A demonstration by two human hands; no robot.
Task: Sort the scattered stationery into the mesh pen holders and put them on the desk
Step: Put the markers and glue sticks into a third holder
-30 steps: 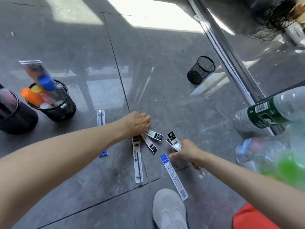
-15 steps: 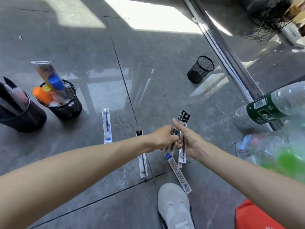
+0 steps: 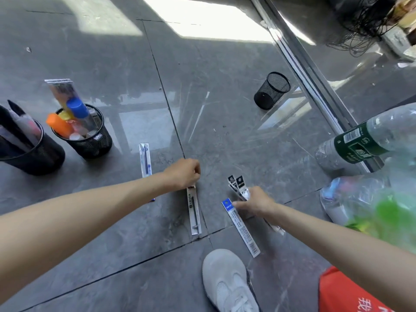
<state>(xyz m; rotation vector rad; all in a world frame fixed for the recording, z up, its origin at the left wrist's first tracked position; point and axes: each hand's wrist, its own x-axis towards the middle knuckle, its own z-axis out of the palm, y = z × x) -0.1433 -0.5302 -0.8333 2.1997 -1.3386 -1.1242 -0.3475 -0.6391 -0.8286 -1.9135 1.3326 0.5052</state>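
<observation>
Edge-cropped pen holder (image 3: 38,156), contents perhaps markers.

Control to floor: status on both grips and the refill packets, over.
Right grip holds bundle of black-topped clear refill packets, fingertips at blue-topped white packet. Left grip curled at black-labelled clear packet top; hold unclear. White shoe near, not blocking.

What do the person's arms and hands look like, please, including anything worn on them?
Both arms are bare as far as the frame shows: no sleeve, watch or bracelet on the left arm or right arm. The left hand and right hand are ungloved, with no ring on the fingers that show. A red garment with white characters shows at lower right.
</observation>
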